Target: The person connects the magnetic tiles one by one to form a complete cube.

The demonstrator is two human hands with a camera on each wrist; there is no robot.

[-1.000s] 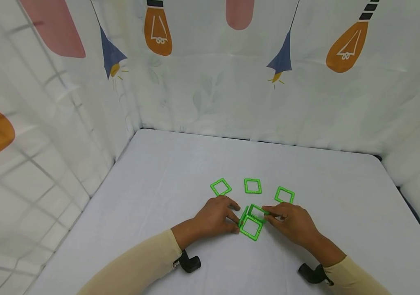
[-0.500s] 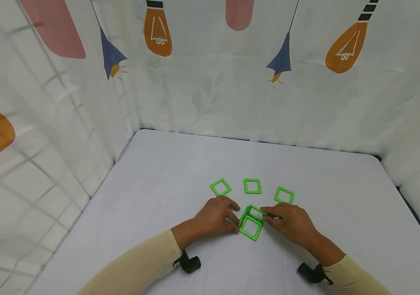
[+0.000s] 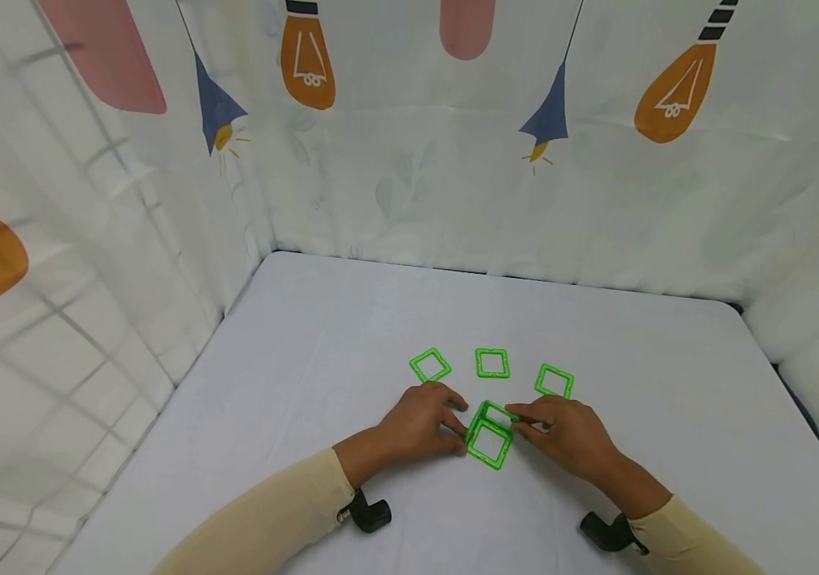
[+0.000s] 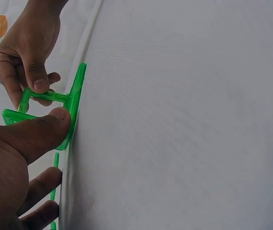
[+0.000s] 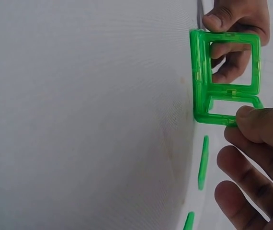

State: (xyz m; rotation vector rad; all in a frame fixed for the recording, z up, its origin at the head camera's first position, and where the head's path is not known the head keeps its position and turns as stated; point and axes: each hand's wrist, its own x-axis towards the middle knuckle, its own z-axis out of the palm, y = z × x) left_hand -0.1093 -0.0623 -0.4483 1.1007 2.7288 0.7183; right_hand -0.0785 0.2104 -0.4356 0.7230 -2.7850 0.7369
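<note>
Three green square frame tiles, which look like magnetic building tiles, meet at a corner. One tile point(image 3: 484, 460) lies flat on the table, another point(image 5: 256, 62) stands upright along its left edge, and a third point(image 3: 501, 409) stands along its far edge. My left hand point(image 3: 420, 422) holds the left upright tile, thumb near its lower corner and fingers behind its opening. With thumb and forefinger, my right hand point(image 3: 571, 431) pinches the far upright tile by its right side; its other fingers are spread loosely in the right wrist view.
Beyond the hands, three loose green tiles lie flat on the white table point(image 3: 352, 319): a left one point(image 3: 418, 373), a middle one point(image 3: 493, 374) and a right one point(image 3: 540, 378), partly behind my right hand. A printed curtain point(image 3: 409, 200) encloses the table's back and sides.
My right hand has shifted slightly left with the far upright tile, narrowing the gap at the corner with the left upright tile. My left hand has stayed in place.
</note>
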